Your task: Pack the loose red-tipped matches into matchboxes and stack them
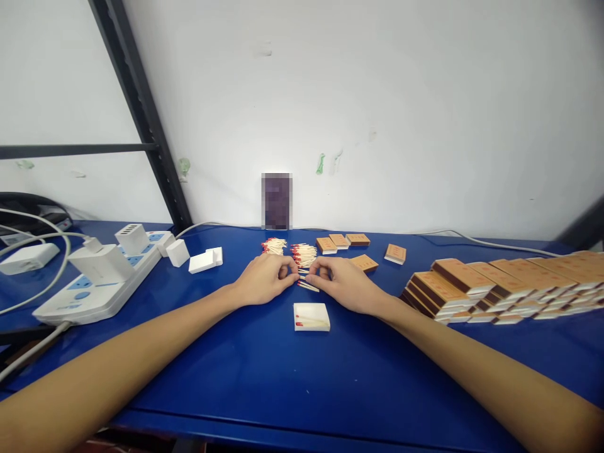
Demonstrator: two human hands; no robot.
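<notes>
Two heaps of red-headed matches lie on the blue table, the left heap [274, 246] partly behind my left hand [267, 279], the right heap [304, 255] just beyond both hands. My left hand has thumb and forefinger pinched at a few loose matches [308, 286]. Facing it, my right hand [346, 284] pinches at the same matches from the right. The fingertips are close together, and what lies between them is too small to make out. Nearer the table's front sits a white open matchbox tray [312, 316] with a couple of matches inside.
Stacked matchboxes [514, 283] fill the right side. Several more matchboxes [357, 240] lie behind my right hand. On the left are a power strip [136, 277] with chargers and cables, and white trays [206, 260]. A pixelated upright object [277, 201] stands by the wall.
</notes>
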